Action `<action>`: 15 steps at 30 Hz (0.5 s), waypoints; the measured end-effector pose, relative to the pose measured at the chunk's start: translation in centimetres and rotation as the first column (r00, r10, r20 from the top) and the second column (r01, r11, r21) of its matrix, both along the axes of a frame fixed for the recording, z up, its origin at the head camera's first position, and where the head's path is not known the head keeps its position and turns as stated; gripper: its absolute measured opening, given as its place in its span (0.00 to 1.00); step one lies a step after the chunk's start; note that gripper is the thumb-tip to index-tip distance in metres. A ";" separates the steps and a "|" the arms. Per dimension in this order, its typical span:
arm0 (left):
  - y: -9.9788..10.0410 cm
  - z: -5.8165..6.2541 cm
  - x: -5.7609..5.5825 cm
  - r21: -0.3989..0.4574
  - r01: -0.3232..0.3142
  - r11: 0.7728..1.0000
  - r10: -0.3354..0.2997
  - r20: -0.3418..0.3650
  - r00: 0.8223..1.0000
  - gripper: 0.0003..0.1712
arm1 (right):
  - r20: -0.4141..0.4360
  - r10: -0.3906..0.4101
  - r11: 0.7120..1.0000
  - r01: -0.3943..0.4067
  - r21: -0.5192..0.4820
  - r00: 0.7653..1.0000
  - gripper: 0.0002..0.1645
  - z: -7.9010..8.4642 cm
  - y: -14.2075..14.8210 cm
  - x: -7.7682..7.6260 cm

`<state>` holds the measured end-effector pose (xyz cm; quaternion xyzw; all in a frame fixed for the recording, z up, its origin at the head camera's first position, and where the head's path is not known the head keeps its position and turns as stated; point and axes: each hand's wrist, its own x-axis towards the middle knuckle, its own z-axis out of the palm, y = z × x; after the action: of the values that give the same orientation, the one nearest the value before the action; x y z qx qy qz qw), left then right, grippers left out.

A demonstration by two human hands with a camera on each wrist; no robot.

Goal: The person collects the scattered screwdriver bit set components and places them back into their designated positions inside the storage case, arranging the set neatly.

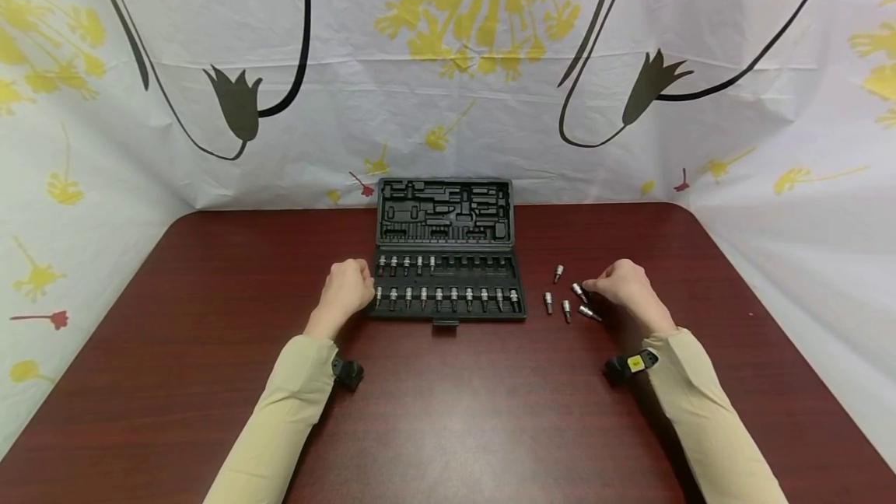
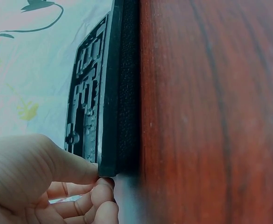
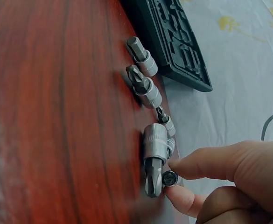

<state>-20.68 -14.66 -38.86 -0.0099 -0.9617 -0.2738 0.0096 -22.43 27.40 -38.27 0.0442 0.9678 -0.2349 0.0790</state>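
Observation:
A black socket case [image 1: 448, 281] lies open on the table, with two rows of silver bit sockets in its front half. My left hand [image 1: 344, 286] is at the case's left edge. In the left wrist view, the thumb [image 2: 75, 165] and curled fingers pinch the edge of the case. To the right of the case, my right hand [image 1: 625, 292] reaches down to several loose bit sockets. Thumb and forefinger pinch one bit socket [image 3: 170, 178] by its sides, its hollow end facing the wrist camera. A larger bit socket [image 3: 155, 144] with a cross-shaped tip lies right beside it.
Other loose bit sockets [image 1: 548, 302] lie between the case and my right hand. The case's lid [image 1: 445, 212] leans back, with moulded recesses. Behind the dark red wooden table [image 1: 448, 403] hangs a white patterned cloth [image 1: 336, 123]. Each wrist wears a small black camera.

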 end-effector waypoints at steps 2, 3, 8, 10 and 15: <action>0.0 0.0 0.0 0.000 0.002 1.000 -0.002 -0.001 1.000 0.15 | 0.019 -0.001 1.000 0.001 -0.002 1.000 0.19 0.1 -0.1 0.0; 0.0 0.0 0.0 -0.001 0.000 1.000 0.000 0.000 1.000 0.15 | 0.025 -0.003 1.000 0.004 -0.001 1.000 0.19 0.1 -0.1 0.0; 0.1 0.1 0.0 0.001 -0.006 1.000 0.006 0.009 1.000 0.15 | 0.055 -0.015 1.000 0.014 0.005 0.998 0.19 0.0 -0.1 -0.2; 0.1 0.1 0.0 0.004 -0.007 1.000 0.007 0.013 1.000 0.15 | 0.051 -0.018 1.000 0.018 0.007 0.999 0.19 0.0 -0.1 -0.3; 0.1 0.1 0.0 0.008 -0.010 1.000 0.010 0.017 1.000 0.15 | 0.013 -0.009 1.000 0.009 -0.003 1.000 0.20 0.4 -0.3 -0.5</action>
<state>-20.70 -14.59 -38.77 -0.0027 -0.9607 -0.2776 0.0027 -22.92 27.06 -37.86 0.0501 0.9667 -0.2363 0.0844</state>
